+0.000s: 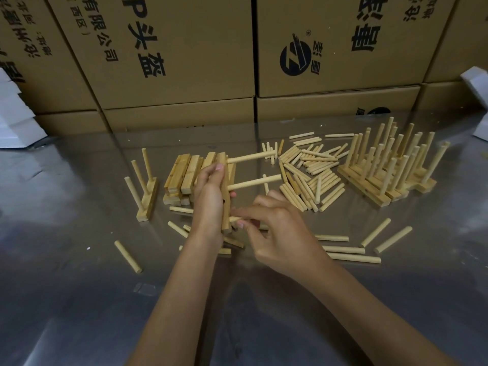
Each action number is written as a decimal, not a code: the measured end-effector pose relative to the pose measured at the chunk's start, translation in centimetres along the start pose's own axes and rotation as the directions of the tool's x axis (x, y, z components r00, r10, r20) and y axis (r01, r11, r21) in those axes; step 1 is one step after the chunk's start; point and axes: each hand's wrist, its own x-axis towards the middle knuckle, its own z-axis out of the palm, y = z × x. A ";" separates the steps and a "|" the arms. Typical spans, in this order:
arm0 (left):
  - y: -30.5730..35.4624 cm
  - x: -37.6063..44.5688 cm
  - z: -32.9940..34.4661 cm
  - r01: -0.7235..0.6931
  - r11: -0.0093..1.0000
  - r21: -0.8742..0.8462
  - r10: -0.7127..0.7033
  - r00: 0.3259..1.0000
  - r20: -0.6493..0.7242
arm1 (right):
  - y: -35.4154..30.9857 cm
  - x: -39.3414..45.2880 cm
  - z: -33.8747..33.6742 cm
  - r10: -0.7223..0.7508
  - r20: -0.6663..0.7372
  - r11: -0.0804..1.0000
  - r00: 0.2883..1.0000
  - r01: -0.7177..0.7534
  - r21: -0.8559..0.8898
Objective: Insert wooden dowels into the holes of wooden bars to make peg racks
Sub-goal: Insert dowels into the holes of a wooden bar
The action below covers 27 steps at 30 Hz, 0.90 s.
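Left hand [208, 196]: fingers wrapped round a wooden bar [225, 192], holding it upright on end above the metal table [79, 286].
Bar in hand: two dowels [253, 181] already seated in its upper holes, jutting out to the right.
Right hand [277, 231]: thumb and fingertips pinch a third dowel [233, 219], its tip at the bar's lowest hole.
Bare bars [182, 175]: stacked just behind the held bar.
Loose dowel pile [306, 175]: right of the held bar; more dowels scattered below it.
Finished racks [388, 167]: clustered far right of the held bar, pegs up.
Single rack [144, 191]: left of the held bar, three pegs.
Cardboard boxes [184, 62]: a wall of them behind everything.
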 end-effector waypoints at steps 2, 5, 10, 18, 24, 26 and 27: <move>0.0 -0.2 0.3 -0.012 0.999 0.035 0.012 1.000 0.010 | 0.1 -0.1 0.0 0.006 0.011 1.000 1.000 -0.006 -0.007; 0.0 -0.4 0.8 -0.036 0.996 0.078 0.035 0.999 0.018 | 0.2 -0.2 -0.1 0.024 0.030 1.000 0.999 -0.024 0.001; -0.1 -0.6 1.0 -0.098 0.986 0.133 0.091 0.994 0.057 | 0.4 -0.3 -0.2 0.054 0.054 0.999 0.997 -0.054 0.006; -0.4 -0.7 0.9 -0.069 0.991 0.113 0.065 0.997 0.032 | 0.6 0.0 -0.4 0.046 0.112 0.997 0.993 -0.038 -0.068; -0.4 -0.3 0.4 -0.022 0.995 0.096 0.024 1.000 -0.012 | -1.1 0.3 -0.4 0.031 0.010 0.965 0.999 -0.027 -0.261; -0.3 -0.3 0.1 -0.008 0.997 0.072 0.010 1.000 -0.024 | -1.6 0.3 -0.4 0.031 -0.024 0.965 0.999 -0.036 -0.260; -0.2 -0.2 -0.1 -0.004 0.998 0.066 0.006 0.999 -0.035 | -1.8 0.2 -0.4 0.023 -0.056 0.966 0.998 -0.037 -0.256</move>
